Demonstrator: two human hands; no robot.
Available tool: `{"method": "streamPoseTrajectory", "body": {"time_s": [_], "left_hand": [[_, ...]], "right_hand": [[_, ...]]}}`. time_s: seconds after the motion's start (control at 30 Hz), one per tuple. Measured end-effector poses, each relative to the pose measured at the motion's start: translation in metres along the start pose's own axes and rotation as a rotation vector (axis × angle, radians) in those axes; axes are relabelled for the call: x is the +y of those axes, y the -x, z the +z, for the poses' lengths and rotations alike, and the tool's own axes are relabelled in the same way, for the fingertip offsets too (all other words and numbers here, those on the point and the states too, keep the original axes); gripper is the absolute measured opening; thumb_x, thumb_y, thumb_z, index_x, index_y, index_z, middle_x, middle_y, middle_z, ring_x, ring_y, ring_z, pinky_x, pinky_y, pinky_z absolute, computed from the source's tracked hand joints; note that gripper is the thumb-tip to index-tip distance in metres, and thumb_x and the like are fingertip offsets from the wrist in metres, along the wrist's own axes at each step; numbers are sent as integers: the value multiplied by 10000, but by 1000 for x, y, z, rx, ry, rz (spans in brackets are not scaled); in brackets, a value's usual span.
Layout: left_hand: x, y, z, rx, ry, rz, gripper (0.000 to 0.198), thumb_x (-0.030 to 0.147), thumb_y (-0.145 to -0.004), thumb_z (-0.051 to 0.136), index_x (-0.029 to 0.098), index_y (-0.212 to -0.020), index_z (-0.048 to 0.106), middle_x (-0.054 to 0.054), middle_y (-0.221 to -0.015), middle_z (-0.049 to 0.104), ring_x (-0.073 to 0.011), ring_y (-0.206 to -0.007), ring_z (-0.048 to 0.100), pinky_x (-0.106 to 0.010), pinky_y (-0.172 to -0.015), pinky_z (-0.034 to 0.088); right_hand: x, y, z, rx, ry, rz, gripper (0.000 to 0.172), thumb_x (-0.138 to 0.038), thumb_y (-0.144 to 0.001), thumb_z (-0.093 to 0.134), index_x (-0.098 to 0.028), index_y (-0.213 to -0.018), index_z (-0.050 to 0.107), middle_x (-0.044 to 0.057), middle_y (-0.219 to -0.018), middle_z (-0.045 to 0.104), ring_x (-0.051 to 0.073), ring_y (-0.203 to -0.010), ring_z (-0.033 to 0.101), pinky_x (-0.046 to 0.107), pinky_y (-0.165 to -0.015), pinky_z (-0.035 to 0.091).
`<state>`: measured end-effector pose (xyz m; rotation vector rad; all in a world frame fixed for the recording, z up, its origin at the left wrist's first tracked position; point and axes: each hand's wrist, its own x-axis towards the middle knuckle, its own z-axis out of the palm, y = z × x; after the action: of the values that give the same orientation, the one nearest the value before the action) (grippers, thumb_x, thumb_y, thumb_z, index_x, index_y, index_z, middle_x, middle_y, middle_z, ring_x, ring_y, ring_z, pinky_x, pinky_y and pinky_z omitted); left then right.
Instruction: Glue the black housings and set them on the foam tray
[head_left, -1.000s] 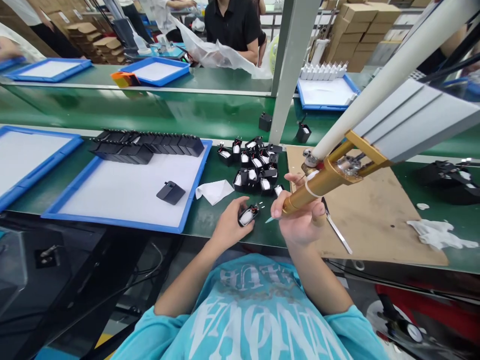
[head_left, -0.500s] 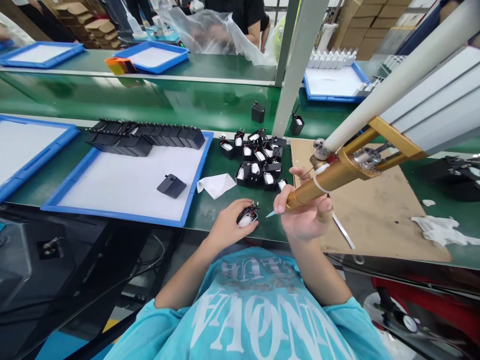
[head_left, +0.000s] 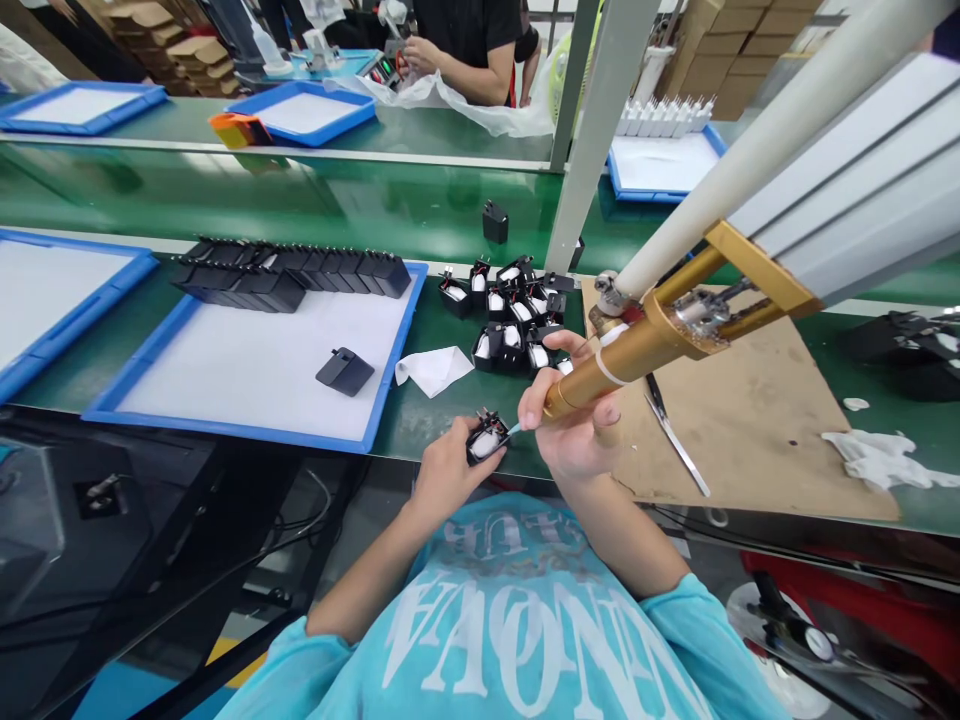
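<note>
My left hand [head_left: 444, 466] is closed around an open black adapter housing [head_left: 487, 438] with a white part and wires inside, near the table's front edge. My right hand [head_left: 574, 430] grips a gold glue-dispensing gun [head_left: 607, 370] with a pale blue nozzle tip [head_left: 514, 430]. That tip meets the right rim of the housing; whether glue flows is too small to tell. Just beyond my hands stands a cluster of open black housings [head_left: 512, 338] with white parts inside. A folded white cloth [head_left: 433, 371] lies left of them.
To the left, a blue-rimmed tray [head_left: 379, 400] bears rows of black adapters [head_left: 292, 275] and one lone adapter [head_left: 345, 372]. Tweezers [head_left: 677, 440] lie on the brown board [head_left: 757, 430] at right. A metal post [head_left: 592, 150] rises behind. Across the bench, a person [head_left: 480, 50] works.
My right hand has brought the glue gun left and slightly down, so its tip now reaches the housing. My left hand has tilted the housing and shifted slightly left. Plastic across the bench has dropped.
</note>
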<state>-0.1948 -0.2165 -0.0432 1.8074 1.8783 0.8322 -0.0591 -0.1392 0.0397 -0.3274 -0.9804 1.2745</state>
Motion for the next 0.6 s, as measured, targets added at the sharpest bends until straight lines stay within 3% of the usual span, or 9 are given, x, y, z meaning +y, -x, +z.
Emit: {"method": "streamPoseTrajectory", "body": {"time_s": [0.17,0.47,0.6], "left_hand": [[7,1,-2,65,-41,55,375,421,-810,659,220,-1069,478,-52,-939,730,-243,-795,725,-309,-650,531],[23,-3,-13,109,-6,79,347,381,-767,667,226,-1010,474,-26,-888,726,-213,-741,715,-288,-622,513],[24,-2,-14,95,6,67,342,388,-767,665,226,-997,470,-27,-874,726,-212,-739,716,-286,-620,509]], "right_hand": [[4,0,0,33,59,-2,388,-523,-773,633,-344,-1089,498,22,-1124,602,63,-407,507,242,-295,397],[6,-1,-4,-20,71,-53,261,-451,-822,607,-290,-1008,519,38,-1129,617,56,-386,530,240,-303,394],[3,-2,0,11,98,-28,355,-498,-796,614,-310,-1072,491,48,-1192,597,57,-390,522,244,-289,399]]}}
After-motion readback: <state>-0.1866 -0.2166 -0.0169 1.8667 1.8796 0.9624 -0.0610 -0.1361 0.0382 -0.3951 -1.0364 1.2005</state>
